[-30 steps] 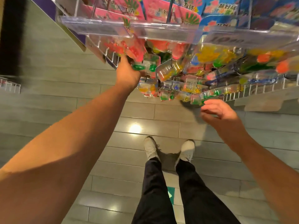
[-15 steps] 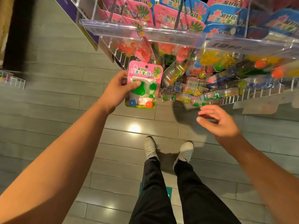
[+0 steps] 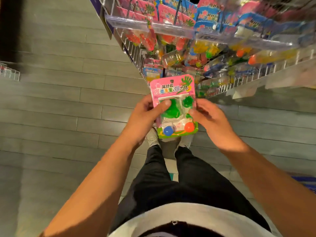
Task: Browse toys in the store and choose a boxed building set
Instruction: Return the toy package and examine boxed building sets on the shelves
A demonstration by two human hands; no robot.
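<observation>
A pink blister-pack toy (image 3: 172,90) with a green sticky hand, a green spiky ball, a blue ball and an orange ball is held upright over my feet. My left hand (image 3: 147,115) grips its left edge, thumb across the clear front. My right hand (image 3: 210,120) pinches the right edge, thumb on the front. No boxed building set is in sight.
A wire display rack (image 3: 135,52) with clear price rails (image 3: 130,23) holds many hanging pink and blue toy packs at the top right. A small wire basket (image 3: 9,72) sits at the far left. Grey plank floor (image 3: 59,108) lies below.
My left hand pulled the pink pack off the rack and brought it down toward my body. My right hand moved in and took hold of its right edge.
</observation>
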